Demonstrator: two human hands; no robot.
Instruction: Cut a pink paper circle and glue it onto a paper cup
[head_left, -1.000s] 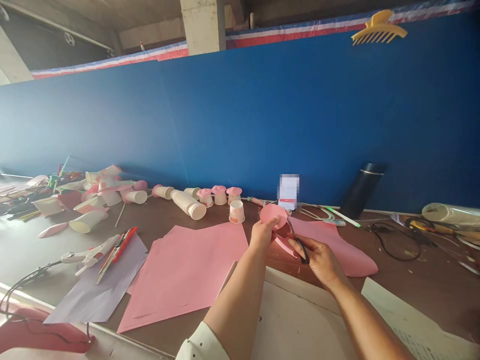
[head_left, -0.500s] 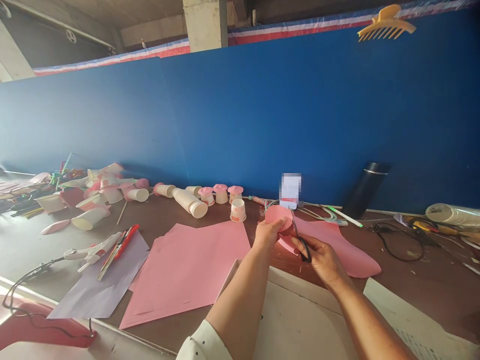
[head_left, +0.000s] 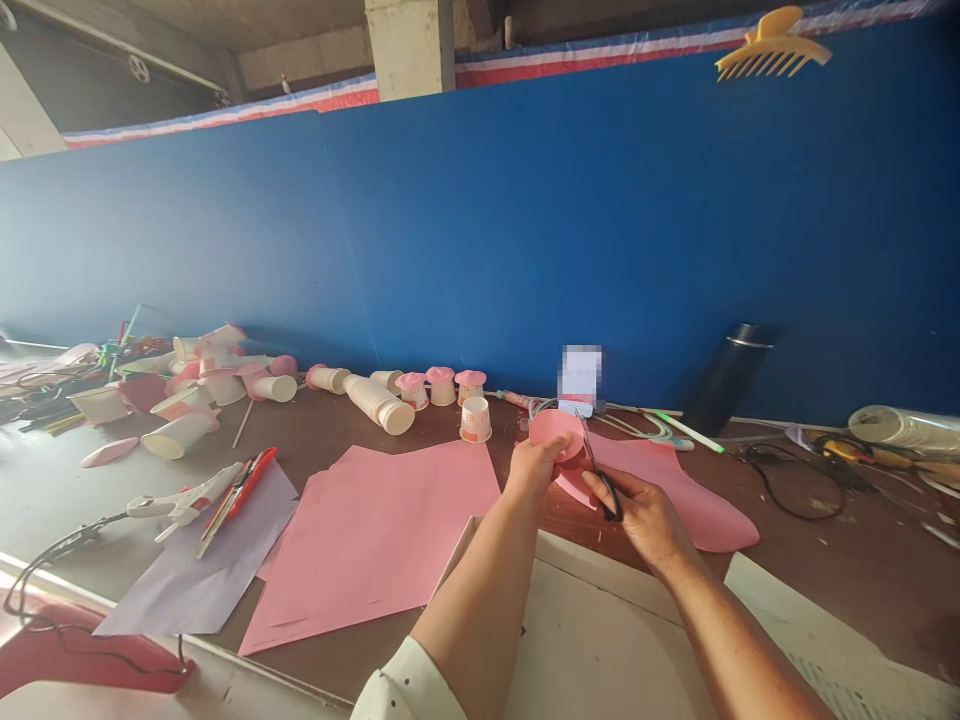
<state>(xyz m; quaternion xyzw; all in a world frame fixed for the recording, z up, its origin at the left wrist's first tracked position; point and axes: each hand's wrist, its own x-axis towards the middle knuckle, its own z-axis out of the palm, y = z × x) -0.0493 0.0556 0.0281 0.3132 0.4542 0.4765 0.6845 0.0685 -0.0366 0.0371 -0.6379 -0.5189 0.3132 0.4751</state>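
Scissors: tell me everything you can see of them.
The scissors have black handles and slim blades that look like metal. The right hand grips the handles; the blades point away from the person, beside the right edge of the pink disc in the left hand. Contact with the disc is too small to tell.

left arm stretched forward and angled inward, left grip pinched with its thumb on top, right arm slanting in opposite, right grip curled inward, near the left, a little lower
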